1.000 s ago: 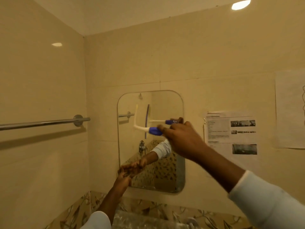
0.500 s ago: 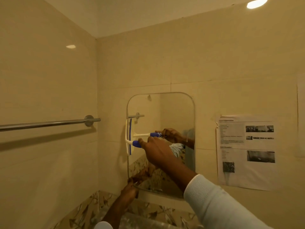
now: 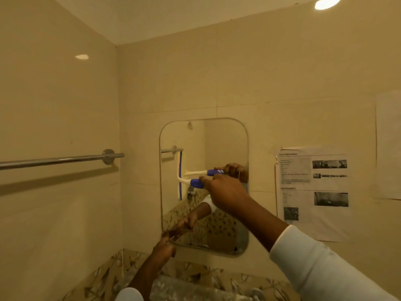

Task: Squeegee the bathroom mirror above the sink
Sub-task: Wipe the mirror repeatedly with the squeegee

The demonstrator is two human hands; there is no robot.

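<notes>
Right now a frameless, round-cornered rectangular mirror (image 3: 225, 146) hangs on the beige tiled wall, and a white plastic squeegee (image 3: 184, 181) with a blue grip and a thin blue blade is set against its glass. The blade stands upright in the left half of the mirror, about midway up, with its top end just under the reflected rail. The white neck curves from the blade to the right, where the right hand (image 3: 225, 194) has its fingers wrapped firmly around the blue grip. The glass shows a second, reflected squeegee and hand just above the real ones. The left hand (image 3: 163, 248) reaches up from below and clasps the lower left corner of the mirror, fingers curled over its edge. Both arms wear white sleeves. A polished metal towel bar (image 3: 60, 159) runs along the left wall, well apart from the mirror. A printed paper sheet (image 3: 312, 192) with small photographs is stuck to the wall just to the right of the mirror. A band of leaf-patterned tiles (image 3: 104, 276) runs beneath, and 1 round ceiling light (image 3: 327, 2) glows overhead.
</notes>
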